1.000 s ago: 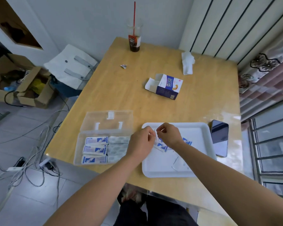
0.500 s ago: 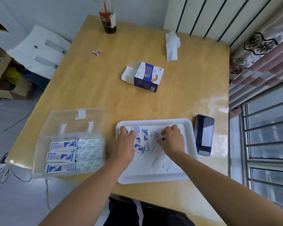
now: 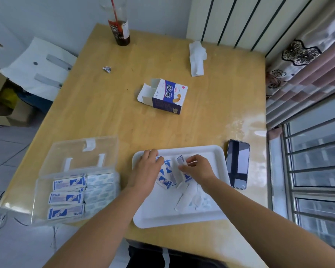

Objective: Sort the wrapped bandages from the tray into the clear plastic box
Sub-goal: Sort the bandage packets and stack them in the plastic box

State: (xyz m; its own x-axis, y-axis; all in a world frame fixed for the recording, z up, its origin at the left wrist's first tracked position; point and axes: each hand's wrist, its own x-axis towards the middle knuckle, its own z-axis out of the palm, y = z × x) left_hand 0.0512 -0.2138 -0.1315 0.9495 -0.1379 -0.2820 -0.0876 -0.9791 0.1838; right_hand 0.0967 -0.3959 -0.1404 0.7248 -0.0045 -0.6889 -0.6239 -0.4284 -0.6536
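The left hand [image 3: 147,171] lies with fingers loosely spread, pressing on a loose heap of small blue-and-white wrapped bandages [image 3: 167,176]. The right hand [image 3: 198,169] appears to pinch one strip's end between thumb and forefinger, though blur leaves that uncertain. The heap sits between both hands, in the shallow white plastic tray [image 3: 203,149] beneath them. Out past the left hand stands the clear plastic box [image 3: 40,198], its lid [image 3: 81,151] open, partly filled. The strips look feather-light, flimsy and slick, best pinched at a short end or squared into a stack first.
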